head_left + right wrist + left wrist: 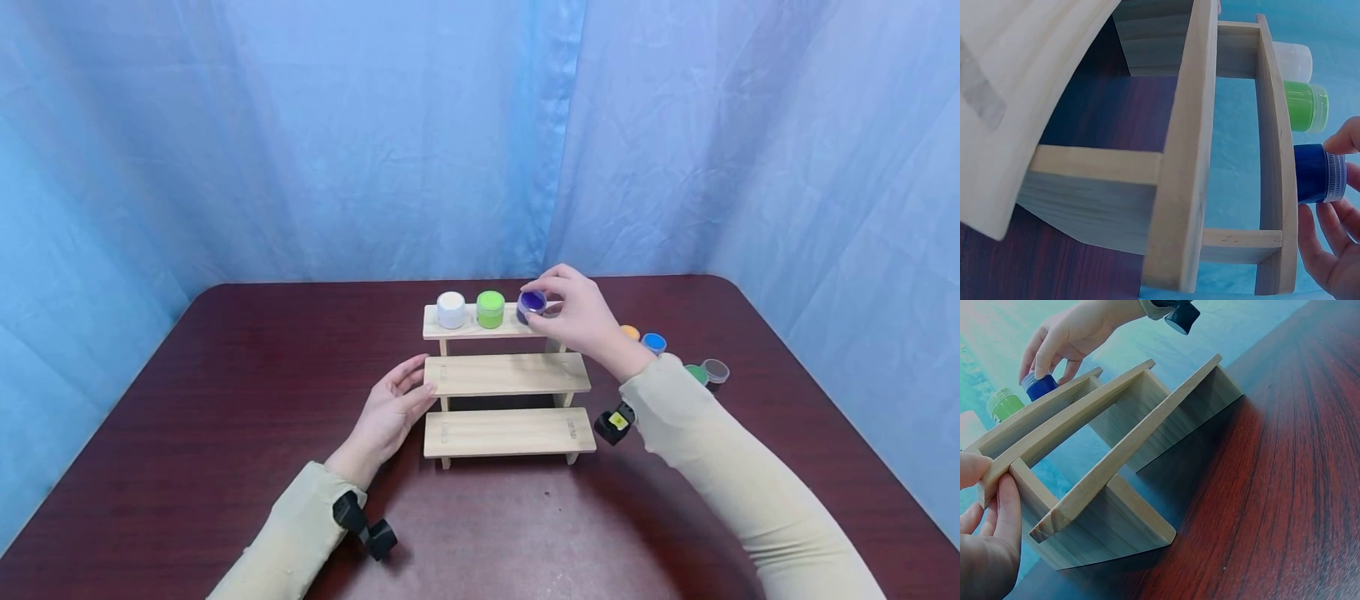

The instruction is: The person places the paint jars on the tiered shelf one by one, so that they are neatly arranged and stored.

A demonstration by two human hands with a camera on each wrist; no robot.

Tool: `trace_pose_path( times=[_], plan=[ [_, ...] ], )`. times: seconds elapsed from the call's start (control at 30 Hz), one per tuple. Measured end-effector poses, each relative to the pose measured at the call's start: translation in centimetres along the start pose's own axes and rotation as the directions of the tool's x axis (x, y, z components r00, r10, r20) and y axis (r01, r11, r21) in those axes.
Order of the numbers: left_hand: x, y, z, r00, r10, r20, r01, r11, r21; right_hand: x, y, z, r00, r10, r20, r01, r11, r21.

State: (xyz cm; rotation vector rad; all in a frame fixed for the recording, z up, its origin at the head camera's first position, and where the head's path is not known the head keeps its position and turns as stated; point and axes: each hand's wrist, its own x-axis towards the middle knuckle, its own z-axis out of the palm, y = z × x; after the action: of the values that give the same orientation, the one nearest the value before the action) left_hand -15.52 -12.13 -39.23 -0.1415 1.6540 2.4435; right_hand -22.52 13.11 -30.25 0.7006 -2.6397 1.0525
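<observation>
A three-step wooden display rack point(507, 375) stands on the table. Around the left end of its middle step, my left hand point(388, 414) has thumb above and fingers below, gripping the board. My right hand point(581, 315) pinches a dark blue paint jar point(1312, 174) by its clear lid, and the jar's base is on the top step. To the left of that jar on the same step are a light green paint jar point(491, 310) and a white paint jar point(451, 311). The two lower steps carry no jars.
On the dark red table point(300, 333), right of the rack, stand more paint jars: an orange one point(629, 332), a blue one point(654, 342), a green one point(697, 373) and a dark one point(716, 373). My right forearm partly covers this group. Blue curtains point(375, 150) hang behind.
</observation>
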Motion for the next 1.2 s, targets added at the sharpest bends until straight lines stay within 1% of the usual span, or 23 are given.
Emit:
trace_pose_path(
  times=[0.3, 0.7, 1.2],
  plan=[
    [0.07, -0.06, 0.04, 1.000, 0.005, 0.002, -0.005, 1.000, 0.008, 0.16, 0.01, 0.10, 1.000, 0.007, 0.015, -0.008, 1.000, 0.006],
    [0.09, 0.03, -0.02, 1.000, 0.005, -0.001, -0.005, 1.000, -0.007, 0.33, 0.18, 0.12, 0.999, 0.029, 0.041, -0.029, 1.000, 0.005],
    [0.00, 0.13, -0.18, 1.000, 0.003, -0.002, -0.003, 1.000, -0.003, 0.33, 0.05, 0.24, 0.998, 0.036, 0.055, -0.036, 0.999, 0.009]
  ],
)
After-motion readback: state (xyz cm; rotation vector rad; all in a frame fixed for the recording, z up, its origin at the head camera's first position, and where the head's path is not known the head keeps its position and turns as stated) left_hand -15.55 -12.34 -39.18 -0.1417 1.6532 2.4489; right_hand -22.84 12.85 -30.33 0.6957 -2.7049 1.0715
